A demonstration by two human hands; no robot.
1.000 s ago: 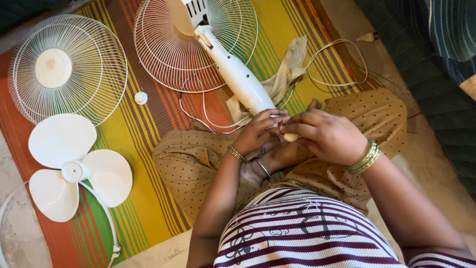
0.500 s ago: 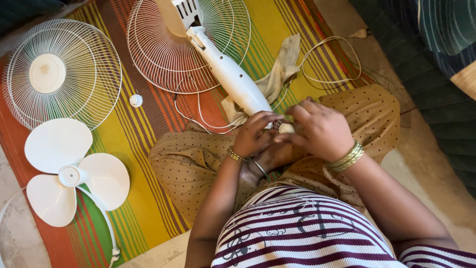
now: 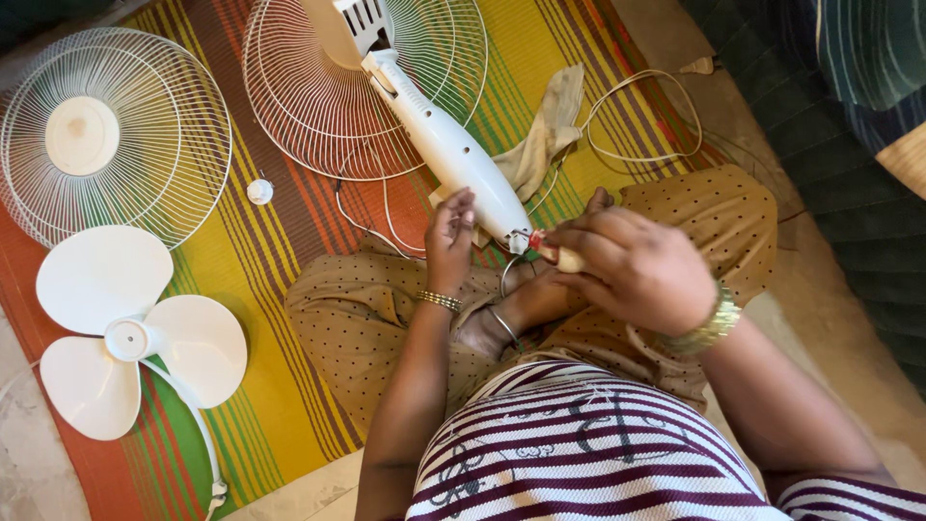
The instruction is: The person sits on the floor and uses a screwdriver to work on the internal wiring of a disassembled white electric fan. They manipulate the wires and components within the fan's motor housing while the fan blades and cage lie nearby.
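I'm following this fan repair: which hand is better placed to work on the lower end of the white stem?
Right, probably. The right hand already holds a tool at the white stem's lower end, while the left hand steadies the stem beside it.

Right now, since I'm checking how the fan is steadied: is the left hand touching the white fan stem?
Touching. The head view shows the left hand with its fingers lying against the lower end of the white fan stem.

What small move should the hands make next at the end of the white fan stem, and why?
Probably steady the white fan stem with the left hand, because the right hand holds a tool at its lower end, while the left fingers only touch it.
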